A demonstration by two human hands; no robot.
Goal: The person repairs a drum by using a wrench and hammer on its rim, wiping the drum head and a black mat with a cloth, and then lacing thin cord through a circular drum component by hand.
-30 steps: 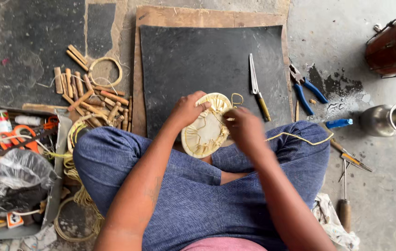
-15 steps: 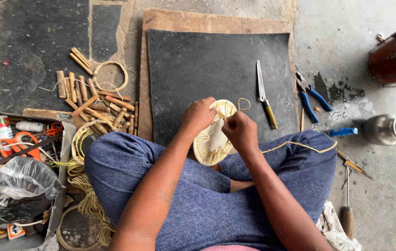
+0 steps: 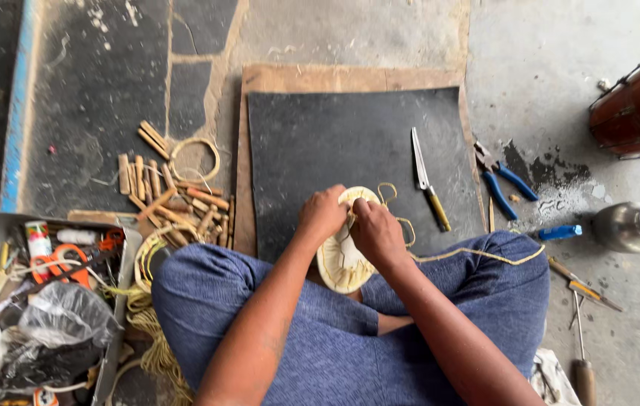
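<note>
Scene: A person sits cross-legged in blue trousers on a stone floor, seen from a head-worn camera, at the near edge of a black rectangular rubber mat laid on a brown board.

Work piece: A pale round woven disc of cane-like strips rests on the lap at the mat's near edge, a loose yellow cord trailing from it across the right knee.

Left hand: The left hand is closed over the disc's upper left rim, fingers curled around it.

Right hand: The right hand presses on the disc's upper right part, fingers bent down onto it; whether they pinch a strand cannot be told.

Doing it well: Judging by the grip, the work calls for holding the rim steady with one hand while the other keeps the strand taut and flat, with the trailing cord kept free of the knee.

Containers: A grey open tray at the left holds orange-handled scissors, a crumpled clear plastic bag and small bottles; a shiny round steel pot at the right looks empty.

Nearby: Short cut wooden sticks, a yellow-handled steel knife and blue-handled pliers lie around the mat.
</note>
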